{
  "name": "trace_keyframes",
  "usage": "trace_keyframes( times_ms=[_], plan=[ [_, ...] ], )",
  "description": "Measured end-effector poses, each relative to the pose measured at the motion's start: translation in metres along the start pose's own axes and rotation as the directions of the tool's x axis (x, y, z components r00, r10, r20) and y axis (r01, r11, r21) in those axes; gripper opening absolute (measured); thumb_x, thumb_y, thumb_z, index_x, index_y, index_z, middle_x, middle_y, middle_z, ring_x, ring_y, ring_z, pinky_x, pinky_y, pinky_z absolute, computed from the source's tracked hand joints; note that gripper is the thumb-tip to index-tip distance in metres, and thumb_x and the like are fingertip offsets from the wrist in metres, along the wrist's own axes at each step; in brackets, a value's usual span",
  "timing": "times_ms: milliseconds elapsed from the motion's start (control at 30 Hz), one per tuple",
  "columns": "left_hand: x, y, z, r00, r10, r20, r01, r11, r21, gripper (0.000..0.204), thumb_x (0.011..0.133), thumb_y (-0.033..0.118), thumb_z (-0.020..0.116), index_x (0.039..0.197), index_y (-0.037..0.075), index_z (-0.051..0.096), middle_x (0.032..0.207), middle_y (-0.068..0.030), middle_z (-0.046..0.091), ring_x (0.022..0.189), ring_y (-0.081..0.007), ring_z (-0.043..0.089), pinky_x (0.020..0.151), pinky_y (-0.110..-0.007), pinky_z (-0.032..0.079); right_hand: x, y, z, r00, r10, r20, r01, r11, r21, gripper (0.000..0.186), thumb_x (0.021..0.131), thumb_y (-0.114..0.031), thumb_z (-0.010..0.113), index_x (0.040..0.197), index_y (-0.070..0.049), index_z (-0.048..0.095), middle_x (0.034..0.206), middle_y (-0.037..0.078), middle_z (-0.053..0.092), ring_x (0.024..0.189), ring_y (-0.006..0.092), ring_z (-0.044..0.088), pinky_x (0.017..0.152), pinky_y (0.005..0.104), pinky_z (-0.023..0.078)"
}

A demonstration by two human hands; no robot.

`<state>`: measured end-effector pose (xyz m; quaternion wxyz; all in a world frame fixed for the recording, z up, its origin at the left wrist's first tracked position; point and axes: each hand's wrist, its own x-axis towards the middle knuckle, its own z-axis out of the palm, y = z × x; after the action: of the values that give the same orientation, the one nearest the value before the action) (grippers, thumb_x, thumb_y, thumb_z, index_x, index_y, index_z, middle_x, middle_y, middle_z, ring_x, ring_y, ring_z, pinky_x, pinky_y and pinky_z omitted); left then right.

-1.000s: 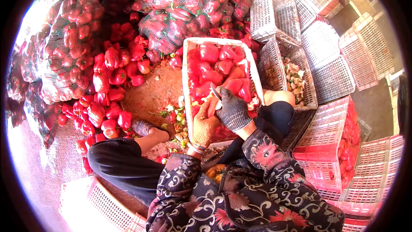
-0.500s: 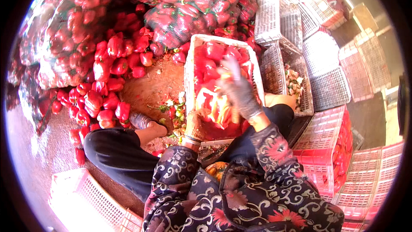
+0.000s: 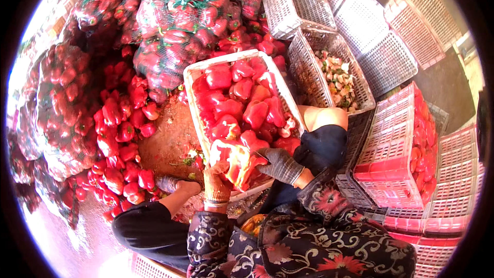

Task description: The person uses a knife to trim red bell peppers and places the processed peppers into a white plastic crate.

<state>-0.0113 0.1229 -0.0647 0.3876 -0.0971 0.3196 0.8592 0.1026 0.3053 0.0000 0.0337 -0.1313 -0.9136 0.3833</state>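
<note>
Over the near end of a white plastic crate (image 3: 194,104), my left hand (image 3: 217,186), in an orange-tan glove, grips a red bell pepper (image 3: 232,160) that is cut or torn open. Its pale ribs and inner flesh face up, bright with glare. My right hand (image 3: 282,167), in a dark grey glove, has its fingers bent against the pepper's right edge; whether a small tool is also in it is hidden. Glossy red peppers (image 3: 256,114) fill the crate below and beyond both hands.
Loose red peppers (image 3: 117,139) lie heaped on the floor at left, below full mesh sacks (image 3: 177,36). A crate of pale pepper cores (image 3: 338,80) stands right of my knee. Stacked crates (image 3: 360,25) and a red-and-white crate of peppers (image 3: 387,149) line the right side.
My right hand has come down from over the crate's middle to the pepper beside my left hand. The whole view has shifted, and the crate appears further left and tilted.
</note>
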Motion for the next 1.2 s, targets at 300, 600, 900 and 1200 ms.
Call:
trace_keyframes(
  times_ms=[300, 600, 900, 1200],
  plan=[
    [0.028, 0.084, 0.145, 0.871, 0.223, 0.438, -0.434, 0.766, 0.474, 0.054, 0.082, 0.003, 0.066, 0.134, 0.004, 0.052, 0.122, -0.0054, 0.062, 0.108, -0.0155, 0.059, 0.091, -0.032, 0.050, 0.056, -0.026, -0.100, 0.830, -0.191, -0.524, 0.057, 0.964, -0.260, 0.036, 0.080, -0.013, 0.068, 0.114, -0.008, 0.059, 0.112, 0.017, 0.062, 0.103, 0.0366, 0.062, 0.086, 0.0416, 0.052],
    [-0.018, 0.005, 0.041, 0.682, -0.248, 0.688, -0.699, -0.495, 0.515, 0.073, 0.062, 0.003, 0.069, 0.133, 0.009, 0.053, 0.134, -0.0200, 0.052, 0.129, -0.0394, 0.046, 0.108, -0.049, 0.037, -0.003, 0.011, -0.110, 0.878, 0.438, -0.192, -0.310, 0.827, 0.469, 0.033, 0.104, -0.029, 0.044, 0.125, -0.008, 0.059, 0.103, 0.005, 0.068, 0.082, 0.0116, 0.063, 0.061, 0.0246, 0.051],
    [-0.054, -0.011, 0.055, 0.725, 0.144, 0.673, -0.533, -0.502, 0.681, 0.063, 0.071, 0.029, 0.078, 0.127, 0.010, 0.057, 0.121, -0.0140, 0.060, 0.104, -0.0343, 0.057, 0.095, -0.047, 0.044, 0.089, 0.067, -0.011, 0.998, 0.067, 0.013, -0.057, 0.932, -0.357, 0.034, 0.097, -0.038, 0.046, 0.114, -0.014, 0.064, 0.108, 0.016, 0.065, 0.099, 0.0329, 0.064, 0.085, 0.0442, 0.050],
    [-0.004, -0.022, 0.039, 0.745, -0.103, 0.659, -0.650, -0.339, 0.681, 0.049, 0.077, 0.012, 0.062, 0.125, 0.011, 0.055, 0.123, -0.0099, 0.059, 0.103, -0.0317, 0.061, 0.085, -0.042, 0.052, 0.051, 0.064, -0.002, 0.958, 0.278, 0.066, -0.228, 0.883, -0.410, 0.040, 0.087, -0.044, 0.057, 0.087, -0.005, 0.069, 0.093, 0.022, 0.068, 0.093, 0.0384, 0.065, 0.083, 0.0497, 0.050]
  ],
)
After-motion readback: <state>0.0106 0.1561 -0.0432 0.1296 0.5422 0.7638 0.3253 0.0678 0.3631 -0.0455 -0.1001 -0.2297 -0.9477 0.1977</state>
